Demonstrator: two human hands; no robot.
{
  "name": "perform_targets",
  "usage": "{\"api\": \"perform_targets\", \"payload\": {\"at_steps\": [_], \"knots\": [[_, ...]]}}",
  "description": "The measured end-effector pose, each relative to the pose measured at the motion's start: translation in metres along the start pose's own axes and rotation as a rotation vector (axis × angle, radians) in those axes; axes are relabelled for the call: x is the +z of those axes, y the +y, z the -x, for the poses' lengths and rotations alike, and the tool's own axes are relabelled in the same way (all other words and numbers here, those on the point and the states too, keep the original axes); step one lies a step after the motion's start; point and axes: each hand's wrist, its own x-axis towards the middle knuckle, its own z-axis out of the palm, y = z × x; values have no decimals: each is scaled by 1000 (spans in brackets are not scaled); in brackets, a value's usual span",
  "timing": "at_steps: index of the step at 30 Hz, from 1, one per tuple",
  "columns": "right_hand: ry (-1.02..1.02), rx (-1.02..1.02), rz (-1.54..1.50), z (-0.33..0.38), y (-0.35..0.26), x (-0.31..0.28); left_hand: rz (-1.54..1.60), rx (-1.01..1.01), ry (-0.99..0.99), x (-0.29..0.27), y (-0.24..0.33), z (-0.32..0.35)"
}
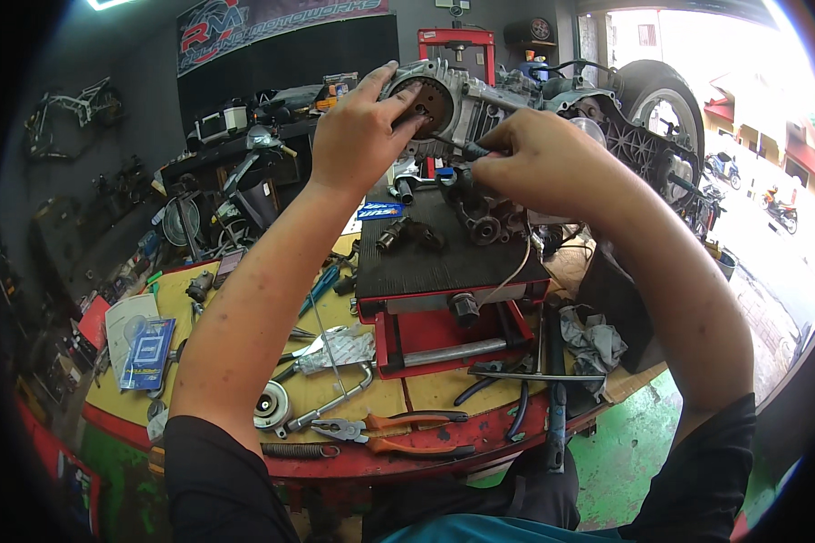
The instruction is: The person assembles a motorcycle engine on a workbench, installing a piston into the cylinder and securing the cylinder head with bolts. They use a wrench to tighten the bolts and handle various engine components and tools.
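My left hand point(360, 127) reaches up to the engine, its fingers bent round the edge and face of a brownish toothed sprocket point(433, 101) with holes. The sprocket sits on the end of the grey metal engine point(482, 116). In my right hand point(543, 158) is a thin-shafted tool with a dark grip point(473, 151), which looks like a screwdriver. Its shaft points at the sprocket's lower edge; whether the tip touches cannot be made out. Below stands a black-topped lift stand point(407, 276) with a red frame, bearing dark metal parts point(412, 234).
Orange-handled pliers point(407, 419), a hammer point(557, 421), a coil spring point(299, 450) and a crumpled rag point(591, 339) lie on the yellow-topped bench point(240, 373). A blue packet point(148, 355) is at left. A wheel point(663, 101) stands behind the engine at right.
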Motion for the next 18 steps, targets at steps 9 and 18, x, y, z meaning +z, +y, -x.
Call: {"api": "perform_targets", "payload": {"at_steps": [9,18], "knots": [[17,-81,155,-15,6,-7,-16,100,-12,-8,-2,-13],[33,-57,176,-15,6,-10,-116,565,-116,-18,-17,-38]]}}
